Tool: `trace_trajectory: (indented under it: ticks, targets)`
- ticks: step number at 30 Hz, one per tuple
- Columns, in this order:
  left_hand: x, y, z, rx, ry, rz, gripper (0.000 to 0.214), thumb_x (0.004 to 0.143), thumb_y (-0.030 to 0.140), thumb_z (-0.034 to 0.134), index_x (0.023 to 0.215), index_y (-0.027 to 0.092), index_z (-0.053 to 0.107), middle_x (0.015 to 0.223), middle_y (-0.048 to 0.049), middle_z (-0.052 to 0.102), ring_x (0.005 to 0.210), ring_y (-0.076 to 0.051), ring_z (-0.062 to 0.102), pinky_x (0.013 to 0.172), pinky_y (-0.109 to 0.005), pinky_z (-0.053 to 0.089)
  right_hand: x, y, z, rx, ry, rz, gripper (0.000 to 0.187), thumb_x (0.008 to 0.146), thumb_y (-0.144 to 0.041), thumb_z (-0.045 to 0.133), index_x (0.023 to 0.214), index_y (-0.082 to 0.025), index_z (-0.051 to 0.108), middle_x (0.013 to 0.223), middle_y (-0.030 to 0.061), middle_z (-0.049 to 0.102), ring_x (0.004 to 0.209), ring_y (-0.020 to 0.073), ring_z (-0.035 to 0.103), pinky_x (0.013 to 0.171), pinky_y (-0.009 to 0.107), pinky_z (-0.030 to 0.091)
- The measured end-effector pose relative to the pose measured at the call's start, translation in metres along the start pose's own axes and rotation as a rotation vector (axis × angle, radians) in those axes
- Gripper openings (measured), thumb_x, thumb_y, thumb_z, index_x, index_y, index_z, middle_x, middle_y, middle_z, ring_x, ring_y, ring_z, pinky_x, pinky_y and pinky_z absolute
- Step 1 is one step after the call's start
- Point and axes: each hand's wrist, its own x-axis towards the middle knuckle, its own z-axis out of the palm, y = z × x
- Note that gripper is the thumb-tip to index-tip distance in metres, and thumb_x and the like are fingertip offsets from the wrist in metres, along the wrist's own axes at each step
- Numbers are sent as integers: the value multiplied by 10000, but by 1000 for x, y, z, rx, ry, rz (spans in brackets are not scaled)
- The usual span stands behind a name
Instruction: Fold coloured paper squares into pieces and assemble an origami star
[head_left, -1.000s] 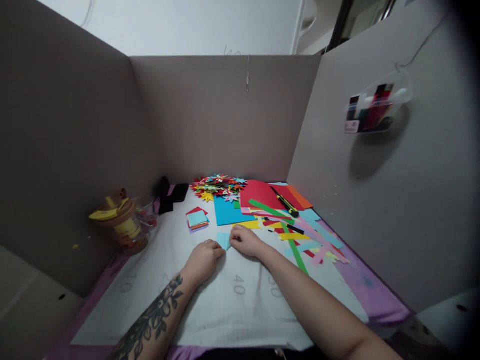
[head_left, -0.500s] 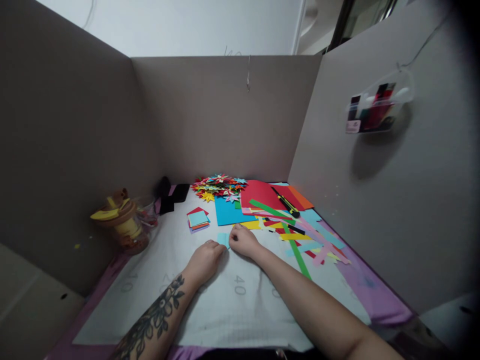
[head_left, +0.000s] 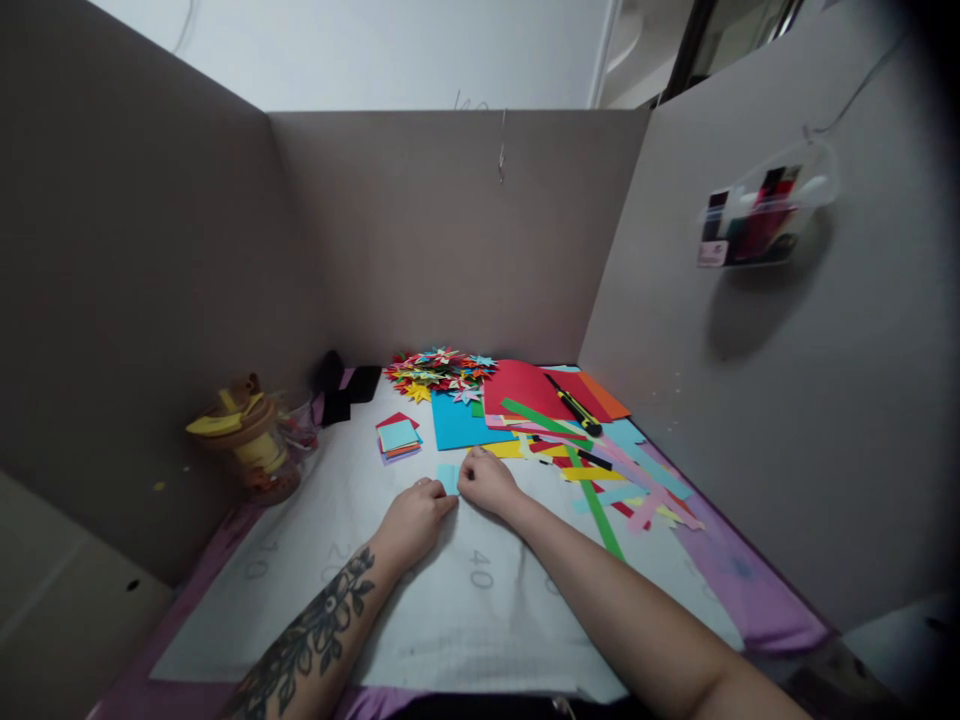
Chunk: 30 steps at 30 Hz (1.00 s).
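A small light blue square of paper (head_left: 448, 478) lies on the white mat between my hands, with what looks like a crease down it. At its lower left edge, my left hand (head_left: 414, 522) is closed, fingers pressed together on the paper. My right hand (head_left: 489, 482) is curled in a pinch at the paper's right edge. Its fingertips partly hide that edge. Just beyond my left hand sits a stack of coloured paper squares (head_left: 399, 436), light blue on top.
Folded paper stars (head_left: 439, 375) are heaped at the back. Right of them lie red sheets (head_left: 517, 385), a blue sheet (head_left: 457, 425), a utility knife (head_left: 576, 408) and scattered paper strips (head_left: 596, 510). A lidded jar (head_left: 259, 450) stands at left. Grey panels (head_left: 450, 230) enclose the table.
My left fingers have shifted slightly along the paper's lower edge, and more of the paper shows. The right hand stays at its edge. The whole view has moved slightly.
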Motion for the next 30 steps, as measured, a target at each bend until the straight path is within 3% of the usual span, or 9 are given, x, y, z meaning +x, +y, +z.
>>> trace_trajectory:
  ticks: [9, 11, 14, 19, 25, 30]
  targets:
    - [0, 5, -2, 137, -42, -1, 246, 831, 143, 437, 912, 208, 660, 845, -73, 584, 865, -203, 508, 746, -297, 408, -4, -2, -5, 43, -19, -26, 34, 696, -177, 615, 680, -182, 584, 826, 36, 543, 821, 172, 496, 713, 264, 365]
    - [0, 5, -2, 135, -47, -10, 252, 828, 133, 435, 932, 206, 653, 849, -73, 584, 867, -200, 510, 752, -299, 410, -7, -2, -8, 44, -18, -34, 129, 671, -241, 672, 718, -190, 563, 828, 23, 527, 830, 177, 479, 718, 269, 361]
    - [1, 5, -1, 145, -45, -3, 244, 829, 133, 436, 912, 203, 655, 843, -74, 583, 863, -201, 511, 743, -301, 411, -9, 1, -12, -7, 47, -2, 195, 672, -274, 689, 756, -197, 530, 820, 20, 514, 826, 190, 458, 716, 282, 354]
    - [0, 3, 0, 176, -36, 20, 220, 815, 112, 457, 854, 204, 653, 833, -71, 585, 842, -206, 507, 714, -304, 402, -12, 7, -17, -42, 166, 29, 112, 727, -160, 619, 799, -194, 540, 860, 55, 539, 860, 216, 470, 734, 310, 377]
    - [-1, 4, 0, 179, -21, 26, 201, 819, 122, 473, 853, 207, 652, 829, -64, 589, 827, -205, 501, 703, -300, 401, -22, 7, -22, 198, 65, -324, 272, 741, 5, 472, 850, -184, 635, 883, 49, 599, 849, 167, 548, 777, 279, 437]
    - [-1, -4, 3, 83, 25, 13, 288, 821, 87, 449, 935, 233, 669, 832, -57, 604, 845, -197, 522, 734, -295, 422, -25, 6, -24, 191, -19, -396, 306, 714, 20, 489, 826, -184, 689, 848, 45, 657, 825, 167, 569, 794, 282, 450]
